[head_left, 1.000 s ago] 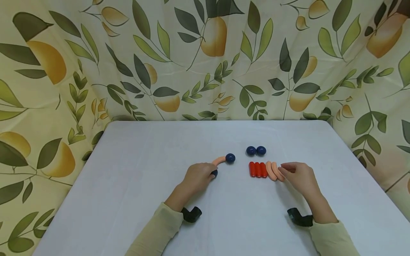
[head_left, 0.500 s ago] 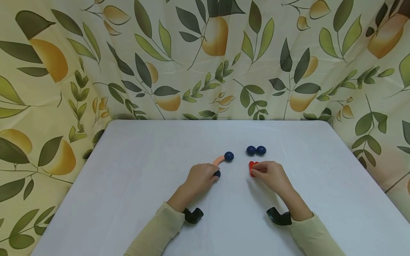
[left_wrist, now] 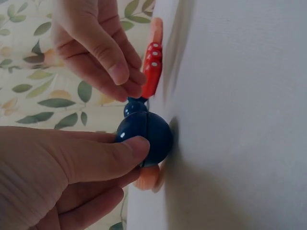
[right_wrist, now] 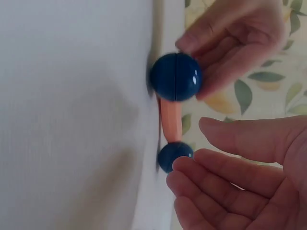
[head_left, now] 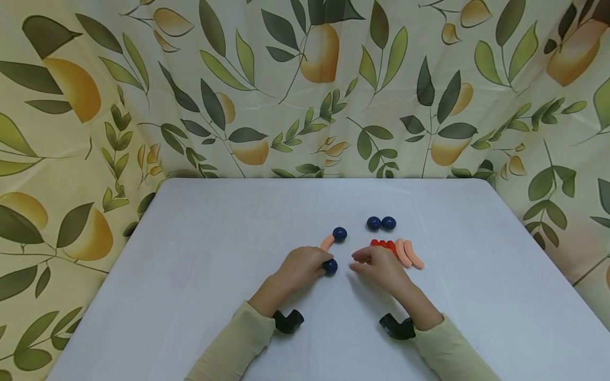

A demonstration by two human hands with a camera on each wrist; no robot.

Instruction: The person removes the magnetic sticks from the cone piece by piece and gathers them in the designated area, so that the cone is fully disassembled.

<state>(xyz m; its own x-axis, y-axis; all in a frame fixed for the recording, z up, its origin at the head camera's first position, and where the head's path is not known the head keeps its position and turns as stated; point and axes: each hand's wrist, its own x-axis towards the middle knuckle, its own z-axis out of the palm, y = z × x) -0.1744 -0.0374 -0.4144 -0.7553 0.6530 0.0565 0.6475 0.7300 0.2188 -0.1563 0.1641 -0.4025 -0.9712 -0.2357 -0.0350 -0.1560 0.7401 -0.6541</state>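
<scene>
My left hand [head_left: 300, 269] pinches a dark blue ball [head_left: 330, 267] between thumb and fingers, close above the white table. From that ball a curved peach-coloured stick [head_left: 327, 243] runs to a second blue ball [head_left: 340, 234]; in the right wrist view the stick [right_wrist: 171, 120] touches both balls. My right hand [head_left: 383, 271] hovers just right of the held ball, thumb and fingers apart, nothing between them. It partly covers several red sticks [head_left: 383, 244] lying side by side. In the left wrist view, the left thumb presses on the ball [left_wrist: 153, 139].
Two curved peach-coloured sticks [head_left: 409, 254] lie against the red ones on their right. Behind them, two more blue balls [head_left: 381, 224] sit side by side. A patterned fabric backdrop [head_left: 286, 106] rises behind the table [head_left: 214, 222]. Each wrist wears a black camera.
My right hand has moved left from beside the curved sticks, over the red ones, towards my left hand. The held ball has shifted slightly right and nearer, turning the joined piece more upright.
</scene>
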